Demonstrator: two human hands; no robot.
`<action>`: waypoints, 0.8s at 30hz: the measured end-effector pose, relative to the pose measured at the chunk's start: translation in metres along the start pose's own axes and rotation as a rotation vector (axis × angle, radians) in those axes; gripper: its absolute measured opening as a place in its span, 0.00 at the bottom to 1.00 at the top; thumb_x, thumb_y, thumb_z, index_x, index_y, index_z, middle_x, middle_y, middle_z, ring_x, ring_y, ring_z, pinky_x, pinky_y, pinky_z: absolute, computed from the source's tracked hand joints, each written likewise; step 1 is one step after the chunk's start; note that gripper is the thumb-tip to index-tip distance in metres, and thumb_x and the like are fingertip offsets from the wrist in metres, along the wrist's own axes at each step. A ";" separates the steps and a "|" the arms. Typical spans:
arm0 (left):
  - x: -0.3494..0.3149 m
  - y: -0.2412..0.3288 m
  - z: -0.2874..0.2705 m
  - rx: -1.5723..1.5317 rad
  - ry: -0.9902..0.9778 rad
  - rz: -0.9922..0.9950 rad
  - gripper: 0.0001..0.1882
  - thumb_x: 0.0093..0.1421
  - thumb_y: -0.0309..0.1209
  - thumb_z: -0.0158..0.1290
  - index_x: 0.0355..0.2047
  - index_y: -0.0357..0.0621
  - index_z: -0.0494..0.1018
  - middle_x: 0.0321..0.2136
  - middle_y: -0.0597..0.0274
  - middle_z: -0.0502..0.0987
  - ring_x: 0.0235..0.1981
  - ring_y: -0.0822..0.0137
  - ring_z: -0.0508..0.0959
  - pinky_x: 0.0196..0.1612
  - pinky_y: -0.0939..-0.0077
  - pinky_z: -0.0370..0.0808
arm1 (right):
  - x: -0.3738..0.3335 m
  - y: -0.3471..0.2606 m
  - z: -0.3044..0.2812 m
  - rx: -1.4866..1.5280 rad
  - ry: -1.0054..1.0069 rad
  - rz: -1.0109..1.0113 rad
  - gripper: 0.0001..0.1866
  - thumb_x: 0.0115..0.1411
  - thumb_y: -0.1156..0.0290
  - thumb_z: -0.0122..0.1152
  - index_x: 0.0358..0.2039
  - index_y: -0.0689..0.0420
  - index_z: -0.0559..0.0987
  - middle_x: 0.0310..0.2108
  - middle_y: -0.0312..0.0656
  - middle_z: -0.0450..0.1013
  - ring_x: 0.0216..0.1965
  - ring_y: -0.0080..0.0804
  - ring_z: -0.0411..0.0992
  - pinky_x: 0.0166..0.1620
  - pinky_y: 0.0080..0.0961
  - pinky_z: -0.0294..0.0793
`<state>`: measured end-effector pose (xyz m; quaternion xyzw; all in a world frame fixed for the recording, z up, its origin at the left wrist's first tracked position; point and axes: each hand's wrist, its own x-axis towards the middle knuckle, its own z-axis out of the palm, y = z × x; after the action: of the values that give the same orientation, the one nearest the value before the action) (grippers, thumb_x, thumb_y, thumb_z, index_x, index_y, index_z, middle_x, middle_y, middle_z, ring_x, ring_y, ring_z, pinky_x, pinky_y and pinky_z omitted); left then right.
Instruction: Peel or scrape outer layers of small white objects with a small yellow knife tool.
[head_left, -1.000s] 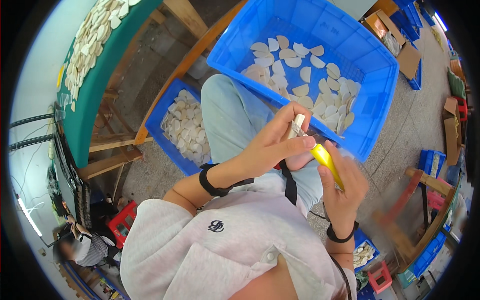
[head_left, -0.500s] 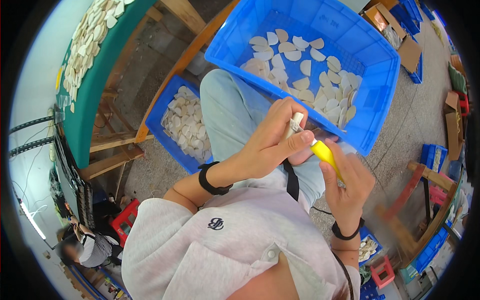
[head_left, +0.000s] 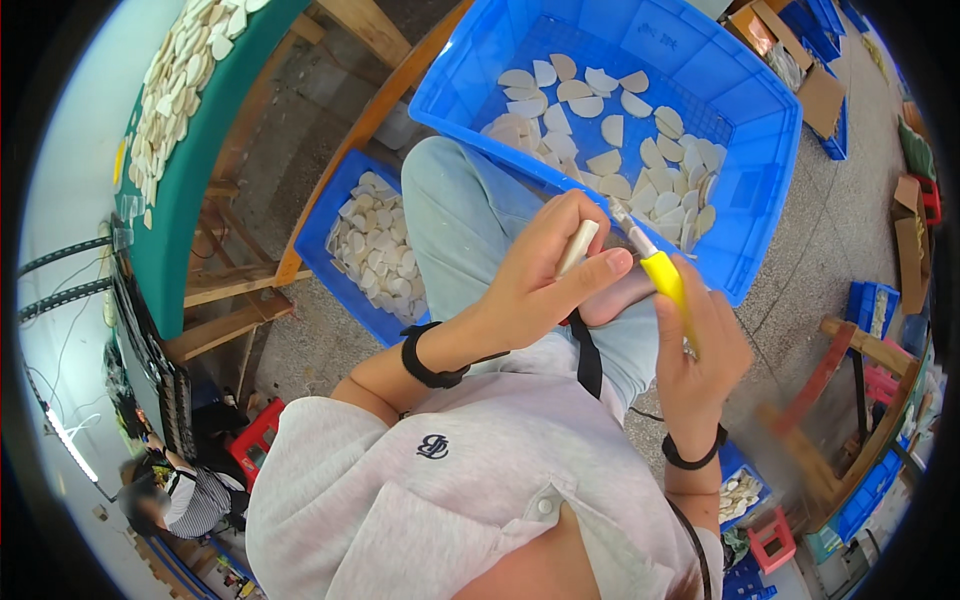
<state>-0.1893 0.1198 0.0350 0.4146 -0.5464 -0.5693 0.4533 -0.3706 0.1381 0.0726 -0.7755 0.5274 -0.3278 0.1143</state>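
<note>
My left hand [head_left: 540,280] is closed on a thin off-white half-round piece [head_left: 578,246], seen nearly edge-on, its thumb stretched along one side. A yellow-handled knife [head_left: 667,283] is in my right hand [head_left: 705,360], with its pale metal blade pointing up and to the left. The blade stands a little to the right of the piece, apart from it. Something small and whitish shows at the blade's tip, too blurred to name. Both hands are over my lap, in front of a large blue plastic crate [head_left: 765,150] with many loose half-round pieces [head_left: 664,175] in it.
A smaller blue bin [head_left: 318,205] full of similar pieces stands left of my knee. More pieces lie on a green-covered table [head_left: 215,135] at the upper left. A seated person [head_left: 195,495] is at the lower left. Cardboard boxes [head_left: 822,100] and a wooden frame [head_left: 850,400] are on the right.
The knife has moved away from the piece, and its blade now shows up and to the right of it. My left hand keeps its hold, and more of the piece's edge is visible.
</note>
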 end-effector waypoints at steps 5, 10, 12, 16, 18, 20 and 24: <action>0.001 0.008 -0.002 -0.085 -0.032 -0.044 0.08 0.60 0.31 0.46 0.35 0.46 0.59 0.30 0.74 0.59 0.31 0.84 0.59 0.35 0.88 0.58 | 0.001 0.003 -0.004 0.110 -0.069 -0.030 0.18 0.48 0.68 0.64 0.41 0.56 0.77 0.17 0.35 0.64 0.14 0.27 0.61 0.18 0.23 0.59; 0.000 0.011 0.002 -0.044 -0.001 -0.089 0.07 0.61 0.31 0.46 0.34 0.47 0.59 0.28 0.74 0.57 0.30 0.84 0.57 0.32 0.90 0.56 | 0.001 0.001 -0.005 0.096 -0.126 -0.049 0.19 0.47 0.67 0.65 0.41 0.57 0.77 0.16 0.35 0.63 0.14 0.28 0.61 0.18 0.23 0.58; -0.001 0.009 0.002 -0.044 0.005 -0.088 0.07 0.61 0.31 0.46 0.33 0.47 0.59 0.28 0.75 0.57 0.29 0.84 0.57 0.31 0.90 0.56 | 0.002 0.000 -0.006 0.077 -0.122 -0.056 0.18 0.47 0.67 0.65 0.41 0.57 0.77 0.16 0.35 0.63 0.14 0.27 0.61 0.18 0.23 0.58; -0.001 0.009 0.001 0.004 0.001 -0.049 0.08 0.61 0.33 0.46 0.33 0.47 0.59 0.26 0.75 0.56 0.27 0.84 0.55 0.29 0.89 0.55 | 0.003 0.000 -0.007 0.060 -0.128 -0.062 0.18 0.47 0.67 0.65 0.40 0.57 0.78 0.16 0.35 0.62 0.14 0.27 0.61 0.18 0.23 0.58; -0.002 0.009 0.001 0.011 -0.001 -0.050 0.09 0.61 0.34 0.47 0.32 0.46 0.59 0.26 0.74 0.56 0.27 0.83 0.55 0.28 0.89 0.54 | 0.003 0.000 -0.007 0.062 -0.135 -0.057 0.18 0.47 0.67 0.65 0.40 0.56 0.78 0.16 0.35 0.62 0.14 0.27 0.61 0.18 0.23 0.58; -0.004 0.008 0.001 0.035 0.012 -0.049 0.09 0.61 0.35 0.47 0.32 0.46 0.59 0.25 0.74 0.56 0.26 0.83 0.55 0.28 0.89 0.54 | 0.003 0.000 -0.006 0.065 -0.143 -0.053 0.18 0.47 0.67 0.65 0.40 0.56 0.78 0.16 0.35 0.62 0.13 0.27 0.61 0.17 0.23 0.58; -0.003 0.007 0.001 0.083 0.036 -0.002 0.10 0.61 0.35 0.48 0.30 0.45 0.60 0.24 0.72 0.56 0.26 0.81 0.55 0.28 0.87 0.55 | 0.002 0.001 -0.006 0.065 -0.147 -0.047 0.18 0.47 0.67 0.65 0.40 0.56 0.78 0.15 0.35 0.62 0.13 0.27 0.61 0.17 0.23 0.58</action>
<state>-0.1893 0.1227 0.0425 0.4438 -0.5609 -0.5388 0.4451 -0.3742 0.1370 0.0773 -0.8055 0.4882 -0.2896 0.1700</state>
